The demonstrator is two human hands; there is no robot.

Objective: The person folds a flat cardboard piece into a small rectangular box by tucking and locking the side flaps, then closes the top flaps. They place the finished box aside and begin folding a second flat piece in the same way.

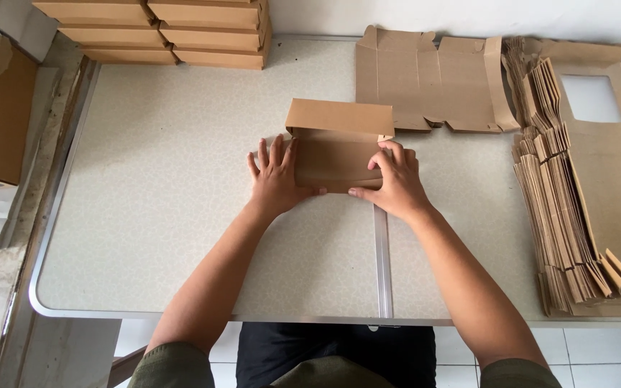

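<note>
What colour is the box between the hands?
Plain kraft brown box, clearest in the head view.

Single head-worn view, looking steeply down, close over table (pixel 167 237), far edge visible

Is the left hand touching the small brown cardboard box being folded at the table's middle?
Touching. The head view shows the left hand pressed flat against the small brown cardboard box, thumb under its front edge.

Bench (pixel 181 237): box (pixel 336 147) at centre, lid flap standing at its 12 o'clock side. Left hand (pixel 276 179) against the box at 9 o'clock; right hand (pixel 395 183) on it at 4 o'clock. Flat blank (pixel 425 79) at 1 o'clock from the box. Stack of blanks (pixel 569 187) at 3 o'clock, along the bench edge. Finished boxes (pixel 156 32) stacked at 11 o'clock.
</note>
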